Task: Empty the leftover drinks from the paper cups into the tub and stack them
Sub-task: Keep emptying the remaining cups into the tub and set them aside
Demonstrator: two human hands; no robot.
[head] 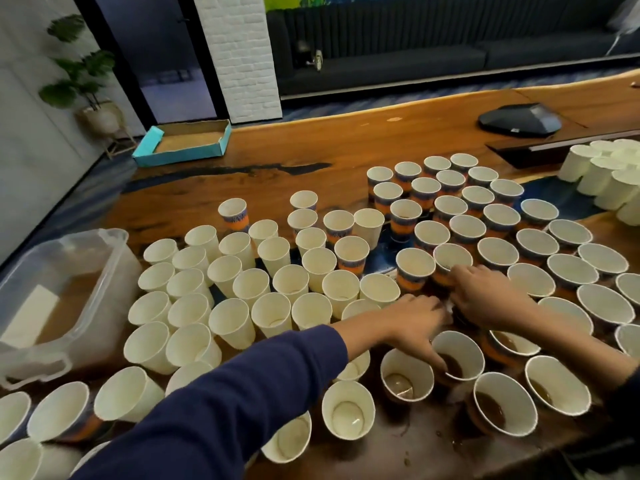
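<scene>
Left hand: the left hand reaches in from the near left in a dark blue sleeve, palm down over the cups in the middle of the table. Its fingers spread downward, and the fingertips dip at the rim of a cup with brown liquid. Whether they pinch that rim cannot be told.
Right hand: the right hand comes in from the near right, palm down, just beside the left hand. Its fingers curl onto the side of a blue and orange printed cup; a firm hold cannot be confirmed.
Paper cups: dozens of paper cups stand upright, crowded across the wooden table. The left group is plain white and looks mostly empty. Those on the right carry orange and blue print. Several near cups hold a little brown liquid.
Tub: a clear plastic tub sits at the left edge of the table, beside the white cups, holding brown liquid.
Stacked cups: white cup stacks lie on their sides at the far right.
Far items: a shallow teal cardboard tray at the far left, a dark flat device at the far right.
</scene>
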